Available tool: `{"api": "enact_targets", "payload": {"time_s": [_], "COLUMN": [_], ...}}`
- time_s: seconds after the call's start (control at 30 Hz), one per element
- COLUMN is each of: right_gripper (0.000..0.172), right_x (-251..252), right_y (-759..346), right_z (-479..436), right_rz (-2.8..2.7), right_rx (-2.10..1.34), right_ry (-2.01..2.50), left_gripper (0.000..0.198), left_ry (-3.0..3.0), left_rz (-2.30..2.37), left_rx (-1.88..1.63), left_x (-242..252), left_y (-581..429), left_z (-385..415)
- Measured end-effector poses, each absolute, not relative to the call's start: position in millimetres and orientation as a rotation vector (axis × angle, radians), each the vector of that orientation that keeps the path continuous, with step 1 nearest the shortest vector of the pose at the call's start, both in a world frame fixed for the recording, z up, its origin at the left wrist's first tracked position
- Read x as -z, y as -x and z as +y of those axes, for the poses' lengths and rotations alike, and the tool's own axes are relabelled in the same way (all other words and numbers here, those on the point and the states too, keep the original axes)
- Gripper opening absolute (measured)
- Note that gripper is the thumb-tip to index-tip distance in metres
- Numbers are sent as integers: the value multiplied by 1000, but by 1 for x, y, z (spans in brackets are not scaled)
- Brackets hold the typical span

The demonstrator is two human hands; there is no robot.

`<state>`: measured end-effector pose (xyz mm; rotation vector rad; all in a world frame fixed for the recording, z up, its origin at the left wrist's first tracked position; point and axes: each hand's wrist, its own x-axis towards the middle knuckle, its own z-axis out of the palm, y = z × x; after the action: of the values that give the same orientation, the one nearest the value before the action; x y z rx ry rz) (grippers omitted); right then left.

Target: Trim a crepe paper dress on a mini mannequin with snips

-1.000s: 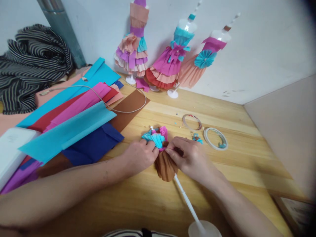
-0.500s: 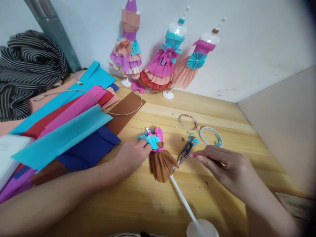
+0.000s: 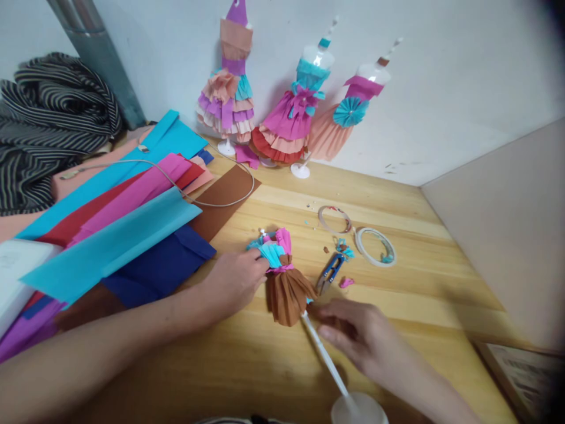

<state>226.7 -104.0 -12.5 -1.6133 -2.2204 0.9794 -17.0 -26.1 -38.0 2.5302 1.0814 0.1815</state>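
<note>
A small dress-form figure (image 3: pixel 289 291) in crepe paper lies on the table, with a pleated brown skirt and a blue and pink top. My left hand (image 3: pixel 238 277) has its fingers closed on the figure's upper body, partly hiding it. From under the skirt a white stick (image 3: pixel 326 355) runs to a round white base (image 3: pixel 359 410). My right hand (image 3: pixel 357 333), slightly blurred, hovers beside the skirt's hem and the stick, thumb and fingers apart with nothing between them. Beyond it lie blue thread snips (image 3: pixel 332 271) and a pink paper scrap (image 3: pixel 346 282).
Three finished-looking paper-dressed forms (image 3: pixel 304 118) stand along the wall. Rolls of tape (image 3: pixel 376 247) lie at the right. Stacked coloured crepe paper (image 3: pixel 110 247), a cable (image 3: pixel 220 205) and striped cloth (image 3: pixel 57 118) fill the left side.
My right hand has let go of the pink paper scrap, which now lies beside the snips. It has moved toward me and left, to the skirt's hem. My left hand stays on the figure.
</note>
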Motion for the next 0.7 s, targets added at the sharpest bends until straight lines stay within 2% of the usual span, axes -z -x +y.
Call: {"api": "enact_targets", "payload": {"time_s": [0.13, 0.23, 0.4, 0.5, 0.7], "right_gripper": [34, 36, 51, 54, 52], "right_x": [21, 19, 9, 7, 15], "right_y": [-209, -207, -206, -199, -179], "right_z": [-108, -102, -82, -71, -64], "right_rz": [-2078, -1830, -1677, -1711, -1838], "right_rx": [-1403, -1600, -1443, -1386, -1406], "right_ry": [1600, 1599, 1514, 1393, 1196], "left_gripper": [14, 21, 45, 42, 34], "left_ry": [-2367, -2185, -1512, -1192, -1201], "left_rz": [1141, 1167, 1232, 1123, 778], "left_rx": [-206, -346, -728, -818, -918], "left_x": [33, 25, 11, 7, -8], "left_y": [18, 22, 29, 29, 21], "left_z": [-22, -12, 5, 8, 4]}}
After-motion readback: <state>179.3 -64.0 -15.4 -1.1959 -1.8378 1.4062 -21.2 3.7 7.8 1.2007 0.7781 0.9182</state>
